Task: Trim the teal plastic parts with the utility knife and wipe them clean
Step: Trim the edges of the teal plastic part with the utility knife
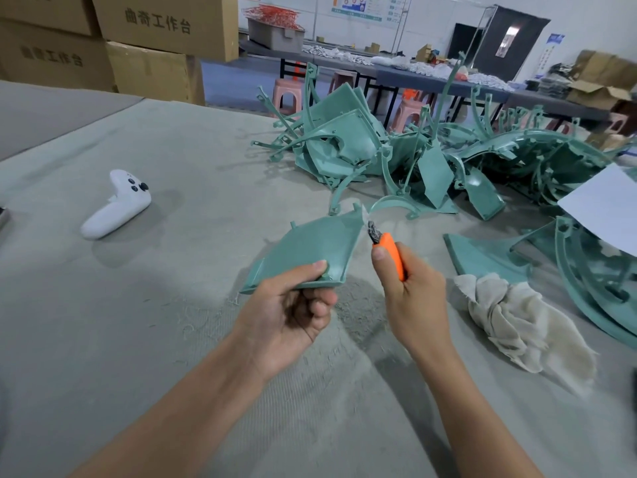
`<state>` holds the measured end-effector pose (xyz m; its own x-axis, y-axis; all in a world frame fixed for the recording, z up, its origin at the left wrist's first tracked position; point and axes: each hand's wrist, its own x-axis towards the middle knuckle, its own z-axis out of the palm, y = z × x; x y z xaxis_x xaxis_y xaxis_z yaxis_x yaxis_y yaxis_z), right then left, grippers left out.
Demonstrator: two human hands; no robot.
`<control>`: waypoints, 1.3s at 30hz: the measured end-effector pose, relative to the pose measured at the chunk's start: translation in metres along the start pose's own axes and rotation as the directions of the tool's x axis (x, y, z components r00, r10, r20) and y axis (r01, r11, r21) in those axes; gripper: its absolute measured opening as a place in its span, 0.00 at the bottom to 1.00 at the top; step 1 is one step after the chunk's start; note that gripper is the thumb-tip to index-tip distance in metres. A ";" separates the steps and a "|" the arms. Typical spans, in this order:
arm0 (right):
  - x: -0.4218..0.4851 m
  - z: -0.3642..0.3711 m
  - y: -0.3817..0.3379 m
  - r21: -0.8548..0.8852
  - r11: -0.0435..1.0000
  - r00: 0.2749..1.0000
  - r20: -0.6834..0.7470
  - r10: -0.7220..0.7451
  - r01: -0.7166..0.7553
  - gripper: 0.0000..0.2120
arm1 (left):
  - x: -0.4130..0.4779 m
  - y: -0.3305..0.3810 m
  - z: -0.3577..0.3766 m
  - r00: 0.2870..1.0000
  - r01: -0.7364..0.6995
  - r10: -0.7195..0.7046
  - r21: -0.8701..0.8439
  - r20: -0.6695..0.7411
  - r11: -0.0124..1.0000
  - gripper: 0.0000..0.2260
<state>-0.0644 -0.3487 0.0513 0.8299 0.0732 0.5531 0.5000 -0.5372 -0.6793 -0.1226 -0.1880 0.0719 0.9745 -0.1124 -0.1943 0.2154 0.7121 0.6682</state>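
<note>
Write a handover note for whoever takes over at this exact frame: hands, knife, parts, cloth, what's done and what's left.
Left hand grips a teal panel by its near edge, above the table.
Right hand grips the orange utility knife, blade at the panel's far right corner.
Rag lies crumpled right of the right hand, untouched.
Pile of teal parts sits at the table's far side.
Done: this panel's trim is under way; other parts' status cannot be told.
Left: finish this trim, wipe the panel, work through the pile.
</note>
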 end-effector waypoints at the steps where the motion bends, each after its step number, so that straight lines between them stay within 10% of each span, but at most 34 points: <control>1: 0.001 0.000 0.002 0.003 1.000 1.000 -0.014 0.016 -0.016 0.26 | 0.000 -0.001 -0.001 1.000 -0.007 0.007 0.017 0.013 1.000 0.03; 10: 0.016 -0.018 0.014 0.021 0.992 0.987 -0.096 0.126 -0.124 0.33 | 0.000 -0.004 -0.001 0.996 -0.056 0.039 0.238 0.076 0.970 0.10; 21: -0.007 -0.006 -0.007 -0.092 0.977 0.979 0.089 -0.183 0.191 0.20 | 0.003 0.003 0.000 0.994 -0.110 0.109 0.078 0.009 0.991 0.05; 39: -0.003 -0.010 -0.005 -0.165 0.982 0.995 -0.020 -0.100 0.096 0.19 | -0.001 0.004 -0.005 0.993 -0.091 0.082 0.107 0.083 0.990 0.06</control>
<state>-0.0716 -0.3544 0.0576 0.7704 0.1100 0.6280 0.5296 -0.6588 -0.5343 -0.1226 -0.1816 0.0718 0.9908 -0.1101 -0.0786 0.1313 0.6411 0.7562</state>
